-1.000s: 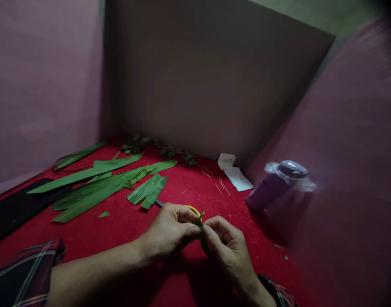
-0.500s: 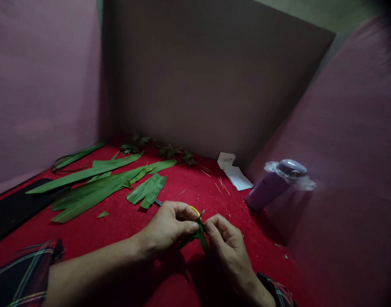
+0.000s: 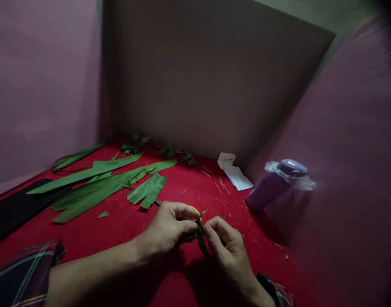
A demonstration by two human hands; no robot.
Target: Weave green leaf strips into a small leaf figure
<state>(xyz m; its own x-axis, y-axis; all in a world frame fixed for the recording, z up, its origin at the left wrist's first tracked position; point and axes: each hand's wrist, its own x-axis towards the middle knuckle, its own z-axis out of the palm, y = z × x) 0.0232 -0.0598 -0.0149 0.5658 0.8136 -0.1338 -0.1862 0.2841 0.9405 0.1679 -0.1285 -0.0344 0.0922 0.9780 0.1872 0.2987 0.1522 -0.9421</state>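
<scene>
My left hand [image 3: 170, 228] and my right hand [image 3: 224, 245] meet low in the middle over the red cloth [image 3: 195, 192]. Both pinch a narrow green leaf strip [image 3: 200, 236] that is folded or knotted between the fingertips. Its ends hang down between the hands. Just behind my left fingers a yellow scissors handle [image 3: 194, 209] shows, with a dark blade tip poking out to the left. Both forearms come in from the bottom edge, with plaid sleeves pushed back.
Long green leaves [image 3: 96, 185] and a bundle of cut strips [image 3: 148, 191] lie at the left. Small dark leaves [image 3: 165, 150] sit by the back wall. White paper pieces [image 3: 235, 172], thin sticks [image 3: 221, 185], a purple bottle [image 3: 274, 184] and a black flat object [image 3: 14, 209] lie around.
The hands have stayed in place and the fingers have worked the leaf strip slightly, pulling it tighter between them. Nothing else has moved.
</scene>
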